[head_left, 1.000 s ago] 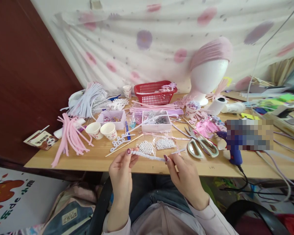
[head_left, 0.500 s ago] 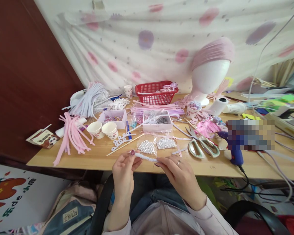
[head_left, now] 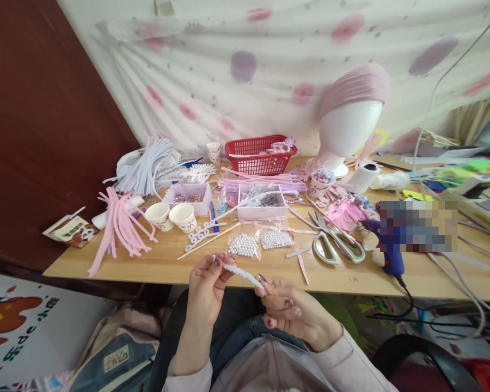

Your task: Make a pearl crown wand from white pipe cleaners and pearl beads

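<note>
A pale twisted pipe cleaner (head_left: 243, 273) stretches between my hands, just over the table's front edge. My left hand (head_left: 207, 288) pinches its left end between thumb and fingers. The other end slopes down to my right hand (head_left: 300, 313), which grips it by the fingertips with the palm side partly turned up. Beyond them lie two clear bags of white pearl beads (head_left: 244, 245). A looped white pipe-cleaner piece (head_left: 202, 235) and a thin wooden stick (head_left: 208, 241) rest to the left of the bags.
Scissors (head_left: 337, 242) and a blue glue gun (head_left: 392, 256) lie on the right. Paper cups (head_left: 183, 218), pink pipe cleaners (head_left: 120, 228) and bead boxes (head_left: 262, 209) occupy the left and middle. Behind stand a red basket (head_left: 260, 163) and a white foam head (head_left: 347, 125).
My right hand has dropped slightly and rolled over, showing more of its fingers. The pipe cleaner now slants down to the right. My left hand has shifted slightly left.
</note>
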A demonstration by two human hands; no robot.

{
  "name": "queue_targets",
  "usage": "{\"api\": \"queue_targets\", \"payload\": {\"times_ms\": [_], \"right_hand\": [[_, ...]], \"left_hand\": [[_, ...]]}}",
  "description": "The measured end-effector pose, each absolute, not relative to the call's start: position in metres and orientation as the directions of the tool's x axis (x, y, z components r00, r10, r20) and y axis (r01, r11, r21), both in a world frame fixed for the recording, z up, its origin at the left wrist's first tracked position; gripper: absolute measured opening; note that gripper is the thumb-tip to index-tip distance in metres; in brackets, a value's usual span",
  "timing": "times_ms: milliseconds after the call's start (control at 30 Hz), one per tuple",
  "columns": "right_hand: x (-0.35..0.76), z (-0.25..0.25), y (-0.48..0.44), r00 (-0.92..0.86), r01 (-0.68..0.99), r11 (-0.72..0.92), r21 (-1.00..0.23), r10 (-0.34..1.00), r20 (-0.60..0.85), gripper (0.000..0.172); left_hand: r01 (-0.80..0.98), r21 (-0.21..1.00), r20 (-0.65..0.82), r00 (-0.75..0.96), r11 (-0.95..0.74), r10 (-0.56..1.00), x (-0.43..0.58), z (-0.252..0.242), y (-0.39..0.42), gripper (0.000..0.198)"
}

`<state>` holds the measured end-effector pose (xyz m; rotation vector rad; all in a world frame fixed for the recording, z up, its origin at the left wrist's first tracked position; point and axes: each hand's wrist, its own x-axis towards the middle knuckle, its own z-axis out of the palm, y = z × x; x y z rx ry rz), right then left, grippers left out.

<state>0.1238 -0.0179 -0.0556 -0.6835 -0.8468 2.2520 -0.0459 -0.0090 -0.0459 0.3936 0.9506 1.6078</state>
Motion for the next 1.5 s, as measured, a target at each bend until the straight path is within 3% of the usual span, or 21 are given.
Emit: {"api": "queue_targets", "payload": {"times_ms": [67,133,200,267,300,367,433,533,767,867,933,1000,1100,1200,1300,1400,1500], "right_hand": [[0.120,-0.058,-0.018,-0.690,-0.373,-0.641,-0.671,0.675,-0.261,0.036],[0.117,-0.061,-0.021,-0.601,-0.380,-0.554,-0.741,0.757,-0.257,0.040],[0.115,-0.064,-0.024,-0.416,-0.301,-0.322,-0.898,0.891,-0.180,0.043],[0.115,-0.065,-0.028,-0.246,-0.040,0.019,-0.999,0.969,0.029,0.039],[0.115,-0.066,-0.029,-0.195,0.122,0.193,-0.974,0.966,0.167,0.034],[0.116,-0.067,-0.030,-0.176,0.405,0.450,-0.796,0.893,0.415,0.019],[0.116,-0.068,-0.029,-0.191,0.566,0.563,-0.602,0.800,0.568,0.016],[0.116,-0.069,-0.026,-0.201,0.655,0.588,-0.475,0.742,0.640,0.019],[0.121,-0.060,-0.021,-0.272,0.685,0.612,-0.395,0.718,0.641,0.026],[0.122,-0.056,-0.022,-0.272,0.683,0.598,-0.419,0.741,0.614,0.028],[0.120,-0.056,-0.023,-0.246,0.621,0.565,-0.543,0.798,0.550,0.031],[0.117,-0.058,-0.023,-0.211,0.467,0.469,-0.750,0.883,0.420,0.036],[0.108,-0.063,-0.021,-0.175,0.062,0.166,-0.984,0.973,0.153,0.046],[0.101,-0.064,-0.019,-0.289,-0.345,-0.214,-0.914,0.951,-0.113,0.048],[0.101,-0.059,-0.017,-0.505,-0.471,-0.505,-0.723,0.827,-0.249,0.044],[0.103,-0.056,-0.017,-0.578,-0.456,-0.579,-0.676,0.770,-0.269,0.042],[0.101,-0.061,-0.018,-0.461,-0.456,-0.482,-0.748,0.847,-0.265,0.041]], "left_hand": [[-0.646,0.763,-0.241,-0.324,-0.028,0.915,-0.045,-0.047,-0.009,0.041],[-0.630,0.775,-0.248,-0.388,-0.059,0.888,-0.044,-0.050,-0.009,0.041],[-0.612,0.785,-0.254,-0.452,-0.090,0.855,-0.044,-0.054,-0.008,0.040],[-0.598,0.794,-0.261,-0.500,-0.111,0.825,-0.046,-0.057,-0.007,0.039],[-0.592,0.798,-0.265,-0.515,-0.115,0.815,-0.046,-0.059,-0.006,0.039],[-0.587,0.802,-0.274,-0.527,-0.111,0.804,-0.047,-0.060,-0.006,0.039],[-0.588,0.803,-0.282,-0.516,-0.096,0.809,-0.046,-0.060,-0.007,0.040],[-0.606,0.795,-0.294,-0.438,-0.037,0.850,-0.044,-0.059,-0.009,0.041],[-0.644,0.765,-0.314,-0.347,0.019,0.884,-0.043,-0.059,-0.008,0.044],[-0.651,0.758,-0.325,-0.320,0.043,0.890,-0.043,-0.058,-0.008,0.044],[-0.651,0.757,-0.321,-0.310,0.046,0.895,-0.042,-0.058,-0.009,0.042],[-0.652,0.758,-0.300,-0.318,0.022,0.899,-0.040,-0.058,-0.011,0.041],[-0.648,0.761,-0.249,-0.350,-0.042,0.903,-0.039,-0.059,-0.013,0.041],[-0.634,0.767,-0.199,-0.376,-0.095,0.905,-0.040,-0.060,-0.014,0.041],[-0.622,0.773,-0.163,-0.386,-0.126,0.908,-0.043,-0.061,-0.013,0.041],[-0.594,0.793,-0.119,-0.371,-0.137,0.921,-0.046,-0.060,-0.013,0.042],[-0.572,0.809,-0.102,-0.361,-0.134,0.927,-0.046,-0.059,-0.014,0.041]]}}
